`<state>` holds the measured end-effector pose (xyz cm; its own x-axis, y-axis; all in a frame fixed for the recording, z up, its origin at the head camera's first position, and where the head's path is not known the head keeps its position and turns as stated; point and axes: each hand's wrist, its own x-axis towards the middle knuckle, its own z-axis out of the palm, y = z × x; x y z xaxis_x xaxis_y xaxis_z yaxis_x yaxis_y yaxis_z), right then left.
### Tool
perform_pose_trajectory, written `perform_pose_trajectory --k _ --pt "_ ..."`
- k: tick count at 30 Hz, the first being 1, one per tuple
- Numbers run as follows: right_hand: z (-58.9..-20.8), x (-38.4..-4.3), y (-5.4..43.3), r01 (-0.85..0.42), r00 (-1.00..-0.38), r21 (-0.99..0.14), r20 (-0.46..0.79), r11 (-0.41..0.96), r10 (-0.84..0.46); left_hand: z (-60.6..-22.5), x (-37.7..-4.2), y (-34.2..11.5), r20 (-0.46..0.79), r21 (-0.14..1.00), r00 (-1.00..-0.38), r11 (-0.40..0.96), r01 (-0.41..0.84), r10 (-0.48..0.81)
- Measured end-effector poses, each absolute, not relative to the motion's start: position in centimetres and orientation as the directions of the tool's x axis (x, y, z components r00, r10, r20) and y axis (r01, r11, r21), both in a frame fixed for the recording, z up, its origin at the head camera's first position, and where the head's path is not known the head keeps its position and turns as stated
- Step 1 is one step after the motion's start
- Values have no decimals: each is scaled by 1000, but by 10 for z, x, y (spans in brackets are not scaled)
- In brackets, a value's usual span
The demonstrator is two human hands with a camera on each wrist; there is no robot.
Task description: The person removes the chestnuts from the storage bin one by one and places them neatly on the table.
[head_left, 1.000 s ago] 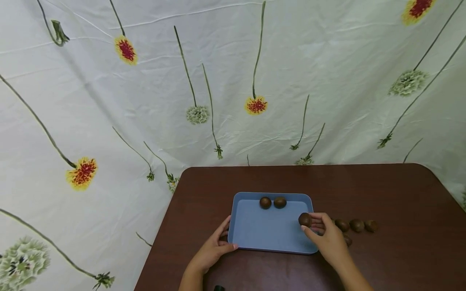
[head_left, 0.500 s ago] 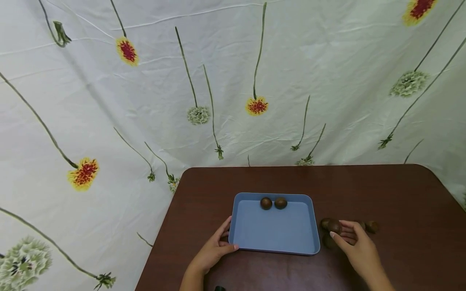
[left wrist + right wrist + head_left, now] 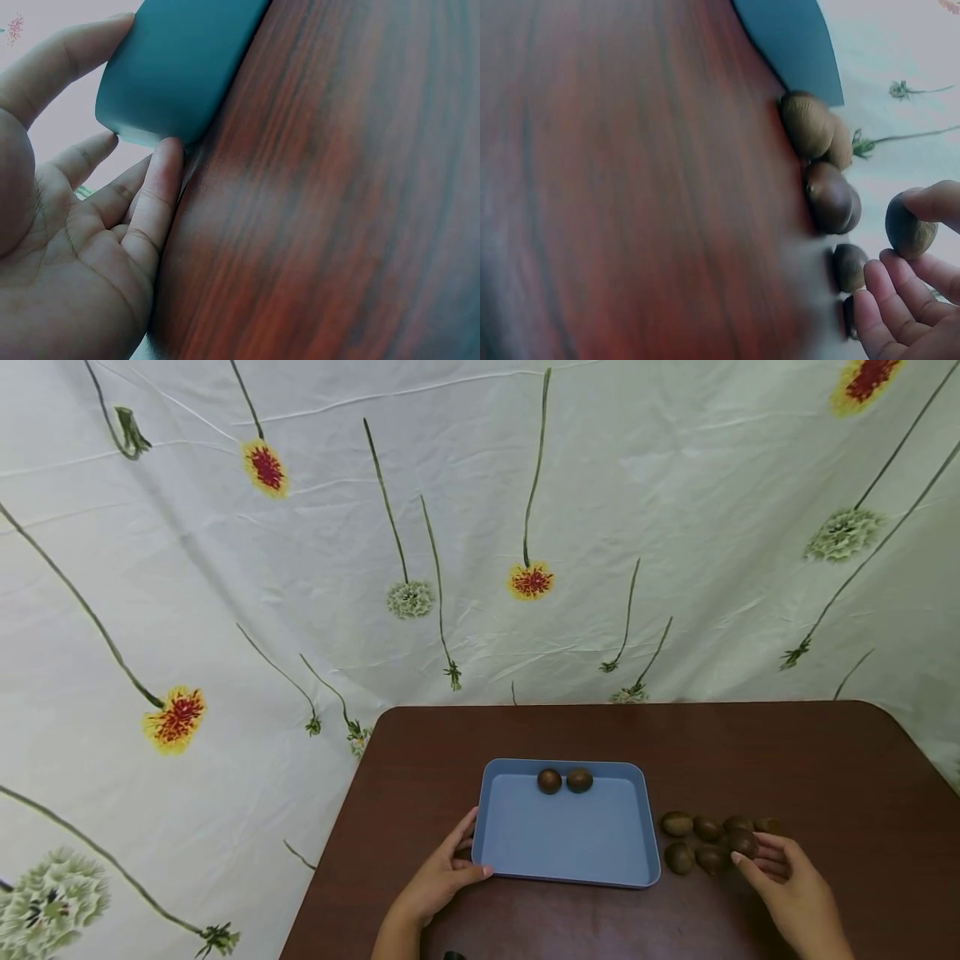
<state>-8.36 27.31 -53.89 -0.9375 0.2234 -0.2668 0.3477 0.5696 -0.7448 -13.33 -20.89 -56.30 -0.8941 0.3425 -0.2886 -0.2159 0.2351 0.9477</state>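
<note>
In the head view, my left hand (image 3: pixel 435 877) grips the near left corner of a shallow blue tray (image 3: pixel 566 839), thumb at its front edge. The left wrist view has this tray corner (image 3: pixel 172 75) between thumb and fingers. Two brown egg-shaped fruits (image 3: pixel 550 781) lie side by side at the tray's far edge. My right hand (image 3: pixel 791 881) pinches another brown egg-shaped fruit (image 3: pixel 742 843) between thumb and fingertips. It overlaps a group of similar fruits (image 3: pixel 679 858) right of the tray. In the right wrist view the held fruit (image 3: pixel 911 225) appears apart from the others (image 3: pixel 829 196).
The dark brown table (image 3: pixel 570 727) has rounded far corners. Behind it hangs a white cloth (image 3: pixel 465 527) printed with flowers. A small black object (image 3: pixel 453 955) shows at the bottom edge of the head view.
My right hand has moved right with the pinched fruit, from above the tray's right edge to the right part of the fruit group. The left hand stays at the tray corner.
</note>
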Motion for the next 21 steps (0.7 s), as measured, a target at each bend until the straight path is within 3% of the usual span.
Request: perform_pose_trajectory --k 6,21 --pt "-543 -87 284 429 -902 -703 -374 567 217 -564 -134 -209 -288 948 -893 232 -216 345" --pt "-547 -90 292 401 -903 -646 -397 649 164 -564 -134 -209 -282 951 -896 227 -212 343"
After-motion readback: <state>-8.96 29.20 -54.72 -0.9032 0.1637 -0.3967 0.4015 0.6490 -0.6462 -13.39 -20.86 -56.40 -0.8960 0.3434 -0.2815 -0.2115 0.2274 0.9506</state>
